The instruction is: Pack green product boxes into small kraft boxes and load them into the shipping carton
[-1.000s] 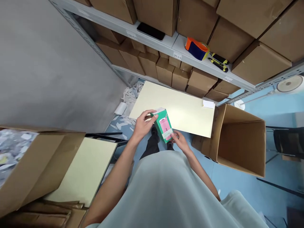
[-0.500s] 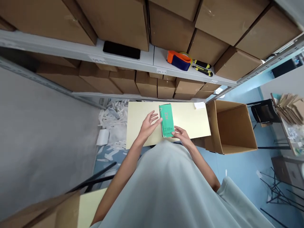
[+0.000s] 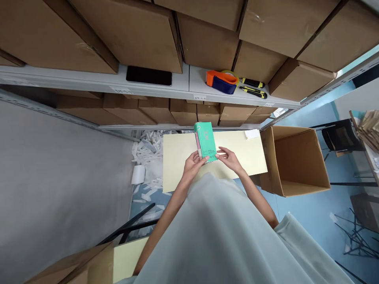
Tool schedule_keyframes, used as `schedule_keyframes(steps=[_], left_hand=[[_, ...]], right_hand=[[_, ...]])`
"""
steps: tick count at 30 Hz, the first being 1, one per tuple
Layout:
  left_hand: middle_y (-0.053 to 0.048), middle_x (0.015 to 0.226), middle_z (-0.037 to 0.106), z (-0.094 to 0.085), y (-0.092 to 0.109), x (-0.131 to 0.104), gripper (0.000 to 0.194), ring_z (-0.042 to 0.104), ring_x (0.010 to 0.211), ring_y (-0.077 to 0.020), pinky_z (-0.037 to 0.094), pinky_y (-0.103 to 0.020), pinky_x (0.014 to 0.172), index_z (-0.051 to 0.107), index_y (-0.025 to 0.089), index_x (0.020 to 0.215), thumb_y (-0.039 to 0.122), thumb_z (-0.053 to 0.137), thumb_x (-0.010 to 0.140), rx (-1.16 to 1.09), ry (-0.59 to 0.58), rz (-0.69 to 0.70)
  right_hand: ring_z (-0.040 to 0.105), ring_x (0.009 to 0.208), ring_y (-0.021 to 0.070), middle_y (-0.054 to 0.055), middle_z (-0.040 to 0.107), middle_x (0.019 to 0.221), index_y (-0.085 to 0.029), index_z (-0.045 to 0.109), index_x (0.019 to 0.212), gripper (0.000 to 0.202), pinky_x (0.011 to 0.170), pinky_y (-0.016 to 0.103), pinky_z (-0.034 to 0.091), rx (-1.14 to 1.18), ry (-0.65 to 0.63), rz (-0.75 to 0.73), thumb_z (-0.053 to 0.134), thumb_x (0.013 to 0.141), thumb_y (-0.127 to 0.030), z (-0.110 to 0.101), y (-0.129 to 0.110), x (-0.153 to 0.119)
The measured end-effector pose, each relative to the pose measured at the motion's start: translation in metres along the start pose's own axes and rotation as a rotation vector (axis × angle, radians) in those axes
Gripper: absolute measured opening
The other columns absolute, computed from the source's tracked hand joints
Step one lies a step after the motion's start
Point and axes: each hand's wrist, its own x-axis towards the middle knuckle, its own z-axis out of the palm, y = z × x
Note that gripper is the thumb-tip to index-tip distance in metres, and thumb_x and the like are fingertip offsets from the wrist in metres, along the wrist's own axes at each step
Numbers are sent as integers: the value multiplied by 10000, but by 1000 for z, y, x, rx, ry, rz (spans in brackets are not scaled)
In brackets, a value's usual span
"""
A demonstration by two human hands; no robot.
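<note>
A green box (image 3: 206,140) with pale print and a pink-and-white side is tilted above the cream tabletop (image 3: 177,157). My left hand (image 3: 194,163) grips its lower left corner, thumb across the front and fingers curled at the side. At the lower right corner, my right hand (image 3: 229,159) has its thumb on the edge and its fingers bent alongside; their tips are partly hidden. A small white item (image 3: 252,134) lies at the table's far right corner.
An open cardboard box (image 3: 299,161) stands right of the table. Shelves ahead hold brown cartons (image 3: 210,43), a black phone-like slab (image 3: 149,75), an orange-and-blue tape dispenser (image 3: 222,81) and yellow-black cutters (image 3: 253,92). White scraps (image 3: 149,154) cover the floor at left.
My left hand has gone from open beside the green box to gripping its lower left corner. The box has tilted, showing more of its side. My right hand stays at the lower right corner.
</note>
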Motion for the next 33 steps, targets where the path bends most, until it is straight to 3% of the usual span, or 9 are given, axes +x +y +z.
schedule_keyframes(steps=[5, 9, 11, 14, 17, 21, 28, 33], left_hand=[[-172, 1359, 784, 16, 0, 3, 750, 788, 1232, -316, 651, -497, 1081, 641, 203, 1325, 513, 968, 725, 126, 201, 166], [-133, 1348, 777, 26, -2, -8, 754, 772, 1212, -312, 663, -489, 1026, 629, 249, 1387, 478, 957, 747, 364, 358, 227], [-135, 1411, 746, 27, -1, -17, 796, 747, 1272, -318, 668, -494, 1036, 619, 260, 1434, 480, 956, 746, 422, 345, 280], [-163, 1530, 682, 18, 3, -30, 829, 703, 1399, -339, 678, -500, 1058, 607, 255, 1468, 527, 951, 764, 311, 202, 313], [-190, 1566, 679, 2, 10, -39, 860, 697, 1436, -383, 693, -528, 1047, 617, 256, 1475, 592, 965, 763, 109, 33, 163], [-202, 1505, 741, -10, 16, -44, 869, 729, 1394, -412, 676, -577, 1089, 690, 231, 1445, 616, 1006, 733, -19, -129, -27], [-171, 1332, 820, -1, 5, -46, 843, 774, 1301, -398, 616, -595, 1176, 767, 201, 1264, 605, 1072, 590, 42, 17, 2], [-150, 1315, 800, 11, -2, -48, 791, 782, 1243, -358, 705, -518, 995, 706, 207, 1292, 534, 1030, 648, 195, 221, 66]], right_hand=[[796, 1128, 263, 121, 754, 1432, -315, 539, 1700, 979, 1012, 445, 690, -80, 26, -165, 925, 857, -628, 4, -31, 18], [734, 1320, 337, 95, 718, 1510, -374, 478, 1741, 1093, 1189, 539, 613, -164, 3, -219, 1002, 794, -529, 24, -49, 20], [670, 1427, 361, 90, 662, 1602, -379, 456, 1750, 1131, 1258, 564, 559, -184, 19, -205, 1008, 776, -534, 29, -51, 19], [731, 1332, 341, 111, 703, 1531, -323, 437, 1755, 1158, 1207, 535, 599, -73, -20, -148, 991, 770, -577, 26, -45, 19], [795, 1208, 319, 102, 783, 1364, -281, 448, 1731, 1138, 1086, 485, 665, 133, -130, -105, 968, 777, -619, 17, -37, 16], [792, 1252, 328, 95, 795, 1366, -281, 482, 1701, 1086, 1068, 473, 676, 224, -192, -95, 962, 790, -626, 14, -30, 6], [771, 1291, 321, 92, 751, 1462, -300, 495, 1718, 1051, 1100, 471, 673, 198, -285, -89, 958, 822, -597, 9, -27, -1], [713, 1383, 337, 149, 651, 1571, -293, 488, 1737, 1101, 1124, 483, 658, 62, -94, -101, 963, 805, -638, 10, -22, -5]])
